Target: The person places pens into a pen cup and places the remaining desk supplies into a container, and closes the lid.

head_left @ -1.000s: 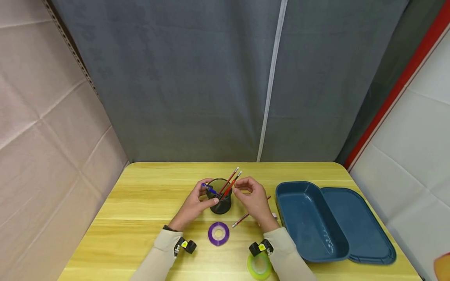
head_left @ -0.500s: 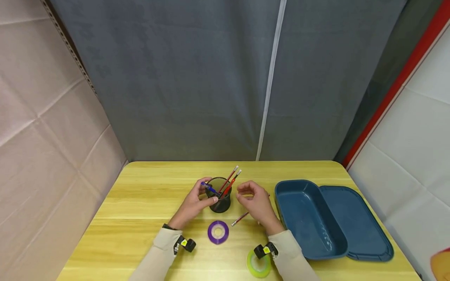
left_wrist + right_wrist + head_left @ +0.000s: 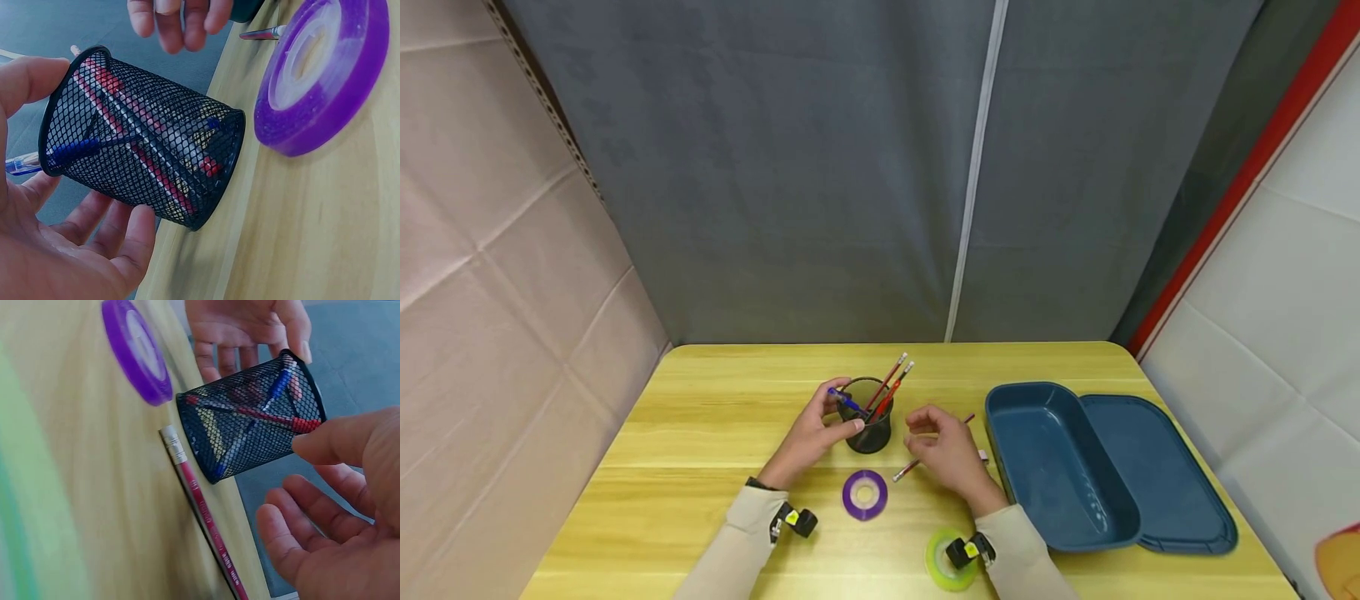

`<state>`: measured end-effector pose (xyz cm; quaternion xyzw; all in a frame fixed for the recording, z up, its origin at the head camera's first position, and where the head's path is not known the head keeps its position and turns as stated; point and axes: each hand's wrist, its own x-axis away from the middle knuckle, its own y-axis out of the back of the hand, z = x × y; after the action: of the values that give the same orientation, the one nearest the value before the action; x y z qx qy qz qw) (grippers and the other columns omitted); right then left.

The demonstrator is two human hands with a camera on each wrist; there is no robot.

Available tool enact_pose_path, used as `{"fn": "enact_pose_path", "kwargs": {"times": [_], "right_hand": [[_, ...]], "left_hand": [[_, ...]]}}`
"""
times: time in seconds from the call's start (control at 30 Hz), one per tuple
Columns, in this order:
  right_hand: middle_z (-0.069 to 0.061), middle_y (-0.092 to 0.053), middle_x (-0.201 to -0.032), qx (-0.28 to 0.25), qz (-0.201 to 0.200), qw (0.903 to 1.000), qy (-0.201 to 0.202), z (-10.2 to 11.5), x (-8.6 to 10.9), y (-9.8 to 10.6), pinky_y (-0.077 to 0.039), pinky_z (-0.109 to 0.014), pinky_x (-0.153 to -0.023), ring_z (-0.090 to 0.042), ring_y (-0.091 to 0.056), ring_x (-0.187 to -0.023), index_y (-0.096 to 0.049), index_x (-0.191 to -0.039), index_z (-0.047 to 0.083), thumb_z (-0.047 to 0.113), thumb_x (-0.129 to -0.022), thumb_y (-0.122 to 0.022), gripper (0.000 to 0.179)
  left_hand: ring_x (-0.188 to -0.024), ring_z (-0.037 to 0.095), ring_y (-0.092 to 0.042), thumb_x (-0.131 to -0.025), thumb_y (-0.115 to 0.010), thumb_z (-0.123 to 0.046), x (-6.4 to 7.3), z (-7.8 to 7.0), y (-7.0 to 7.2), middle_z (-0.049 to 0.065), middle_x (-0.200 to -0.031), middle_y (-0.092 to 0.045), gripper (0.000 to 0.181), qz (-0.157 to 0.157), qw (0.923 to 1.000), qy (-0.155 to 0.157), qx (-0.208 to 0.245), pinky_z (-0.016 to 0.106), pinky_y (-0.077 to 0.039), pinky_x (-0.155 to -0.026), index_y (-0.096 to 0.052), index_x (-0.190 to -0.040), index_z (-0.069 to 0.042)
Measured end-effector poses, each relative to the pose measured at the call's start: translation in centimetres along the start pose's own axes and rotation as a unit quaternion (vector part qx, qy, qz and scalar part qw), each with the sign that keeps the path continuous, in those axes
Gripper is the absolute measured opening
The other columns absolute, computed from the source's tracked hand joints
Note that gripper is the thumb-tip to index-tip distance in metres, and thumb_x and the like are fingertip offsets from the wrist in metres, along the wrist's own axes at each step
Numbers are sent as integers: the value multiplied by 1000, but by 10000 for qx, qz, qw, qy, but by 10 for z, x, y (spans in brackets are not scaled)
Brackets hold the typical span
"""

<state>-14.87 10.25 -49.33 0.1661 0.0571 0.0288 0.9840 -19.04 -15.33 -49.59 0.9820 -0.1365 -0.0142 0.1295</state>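
My left hand [image 3: 811, 435] holds a black mesh pen cup [image 3: 869, 439], thumb at its rim and fingers round its far side. The cup stands upright with a blue pen [image 3: 844, 401], a red pen [image 3: 886, 403] and a white-tipped pencil [image 3: 898, 365] leaning in it. To the cup's right, my right hand [image 3: 951, 454] hovers with loosely bent fingers and nothing between them. Under that hand a red pencil [image 3: 206, 519] lies on the table, its eraser end towards me; the hand hides its middle in the head view.
A purple tape roll [image 3: 850, 502] lies in front of the cup. Near my right wrist is a green tape roll [image 3: 936, 563], partly covered by the wrist camera. A small white block [image 3: 983, 456] sits beside a blue box [image 3: 1060, 467], whose blue lid [image 3: 1172, 483] lies to its right.
My right hand has drawn back from the red pen at the cup, moving down and right over the loose pencil. The left hand stays on the cup.
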Motion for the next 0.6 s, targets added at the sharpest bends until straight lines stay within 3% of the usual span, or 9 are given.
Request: {"fn": "enact_pose_path", "kwargs": {"times": [0.27, 0.6], "right_hand": [[-15, -75, -120, 790, 541, 9952, 218, -9, 7, -1, -64, -39, -89, -31, -76, -104, -72, -117, 3, 1, -91, -76, 26], [-10, -76, -116, 1560, 684, 9839, 544, -7, 10, -1, -60, -51, -96, -33, -74, -109, -73, -113, 5, 0, -87, -80, 27]], "left_hand": [[-138, 37, -53, -93, -82, -24, 1, 0, -1, 14, -141, -53, 76, -23, 10000, 27, 13, 52, -50, -106, -43, -158, -30], [-139, 38, -52, -93, -82, -25, 0, 1, 0, 15, -142, -53, 76, -11, 10000, 28, 45, 53, -49, -106, -43, -158, -28]]}}
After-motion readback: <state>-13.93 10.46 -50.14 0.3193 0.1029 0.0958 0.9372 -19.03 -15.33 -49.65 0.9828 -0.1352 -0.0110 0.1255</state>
